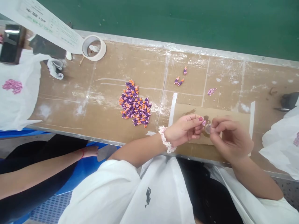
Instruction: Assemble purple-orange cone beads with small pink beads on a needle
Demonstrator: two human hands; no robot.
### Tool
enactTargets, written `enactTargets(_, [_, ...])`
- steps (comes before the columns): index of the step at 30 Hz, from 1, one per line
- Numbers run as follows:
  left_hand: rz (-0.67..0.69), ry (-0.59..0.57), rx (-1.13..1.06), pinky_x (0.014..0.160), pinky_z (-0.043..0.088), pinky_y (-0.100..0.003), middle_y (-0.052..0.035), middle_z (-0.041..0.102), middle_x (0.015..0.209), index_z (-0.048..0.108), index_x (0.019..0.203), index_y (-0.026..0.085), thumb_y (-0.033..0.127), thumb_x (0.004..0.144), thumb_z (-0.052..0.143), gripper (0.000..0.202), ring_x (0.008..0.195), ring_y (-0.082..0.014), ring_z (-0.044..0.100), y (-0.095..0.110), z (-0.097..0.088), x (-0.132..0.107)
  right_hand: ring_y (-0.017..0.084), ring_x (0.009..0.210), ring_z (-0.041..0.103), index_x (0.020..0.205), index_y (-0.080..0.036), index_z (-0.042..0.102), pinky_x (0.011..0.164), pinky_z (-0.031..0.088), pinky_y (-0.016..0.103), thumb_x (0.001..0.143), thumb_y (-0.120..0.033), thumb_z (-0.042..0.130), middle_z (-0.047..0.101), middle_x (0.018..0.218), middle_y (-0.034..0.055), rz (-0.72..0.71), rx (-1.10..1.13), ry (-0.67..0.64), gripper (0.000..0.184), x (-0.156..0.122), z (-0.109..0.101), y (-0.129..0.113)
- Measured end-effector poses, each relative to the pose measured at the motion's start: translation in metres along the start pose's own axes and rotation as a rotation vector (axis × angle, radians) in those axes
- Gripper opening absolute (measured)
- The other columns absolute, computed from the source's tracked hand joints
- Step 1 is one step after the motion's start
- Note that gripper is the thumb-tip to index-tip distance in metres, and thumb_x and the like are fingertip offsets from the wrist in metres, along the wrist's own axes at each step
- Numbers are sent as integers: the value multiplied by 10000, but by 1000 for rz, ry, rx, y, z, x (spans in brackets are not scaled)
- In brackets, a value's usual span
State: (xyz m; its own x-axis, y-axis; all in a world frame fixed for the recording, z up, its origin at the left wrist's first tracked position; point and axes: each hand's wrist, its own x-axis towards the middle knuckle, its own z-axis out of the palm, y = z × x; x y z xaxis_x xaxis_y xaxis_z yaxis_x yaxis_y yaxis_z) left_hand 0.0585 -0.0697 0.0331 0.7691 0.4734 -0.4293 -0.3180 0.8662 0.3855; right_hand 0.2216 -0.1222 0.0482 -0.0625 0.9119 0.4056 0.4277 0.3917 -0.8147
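Lowest in my view, below the table edge, I have the wearer's white shirt (161, 183) with a small dark figure on its front; to its left a co-worker's forearm (46, 169) reaches in, a red cord at the wrist; just over the near side of the table (105, 121) I watch the wearer's two hands turned towards each other. The left hand (184, 130), a pale frilled band (166, 140) round its wrist, is pinched on a small pink piece (204, 123), which sits at the fingertips over a taped-down brown sheet (182, 109); the right hand (231, 137) is a little blurred, thumb and forefinger near each other, and I cannot tell whether they close on anything; between the two sets of fingertips I make out a small round clear dish (207, 128).

Well to the left of the fingers I see a heap of purple-and-orange pieces (136, 105); beyond the brown sheet lies a loose cluster of tiny pink-and-purple bits (211, 91); farther on, three purple-and-orange figures (178, 81) lie, two side by side and one slightly apart; towards the far left corner I have a tape roll (101, 53), and past the table's far edge a green surface (175, 25).
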Motion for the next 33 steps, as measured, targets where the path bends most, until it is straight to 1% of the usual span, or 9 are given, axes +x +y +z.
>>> enactTargets(6, [-13,2,-3,474,281,-164,47,409,602,474,674,155,417,710,809,427,568,-55,379,-4,0,0,141,685,563,828,-237,523,570,465,276,750,18,602,594,798,1,4,-34,-7,278,0,1,-1])
enactTargets(10, [-15,-1,-7,475,280,-167,51,424,590,489,691,156,402,695,823,415,551,-50,381,-4,1,0,137,697,569,833,-235,518,582,472,275,755,27,591,593,819,5,9,-19,-31,283,0,1,0])
enactTargets(15, [-15,-3,8,476,274,-177,55,430,578,500,686,154,423,685,828,425,534,-49,382,-5,1,0,137,712,573,829,-232,518,603,493,280,761,35,578,578,807,4,22,-17,-51,282,-1,2,0])
enactTargets(18, [0,20,38,488,272,-177,56,440,582,509,698,151,445,669,834,439,533,-44,384,-5,1,0,143,711,581,827,-236,520,591,506,279,767,25,571,573,790,4,35,-32,-66,272,-1,2,-1])
enactTargets(20, [20,47,74,480,239,-174,63,432,575,498,696,150,460,667,832,456,510,-30,350,-5,1,-1,142,701,585,829,-234,527,567,501,271,766,22,575,577,791,7,37,-54,-75,268,0,2,-2])
enactTargets(24, [23,78,109,454,152,-182,80,395,555,460,680,157,480,654,834,495,465,-9,266,-4,3,-2,124,652,578,834,-227,541,507,473,241,781,8,584,600,793,13,-12,-122,-83,245,4,2,-5])
enactTargets(29, [-1,63,86,451,153,-177,74,409,572,454,687,160,475,662,829,491,472,-10,272,-4,4,-3,112,608,592,822,-219,547,484,471,224,823,-10,567,636,773,15,-83,-266,-58,210,8,4,-10])
enactTargets(33, [-3,81,64,449,154,-169,76,408,583,455,705,162,481,648,834,499,478,-11,279,-6,4,-3,125,625,632,826,-215,574,518,496,231,830,4,587,659,769,20,-132,-382,-5,220,7,8,-13])
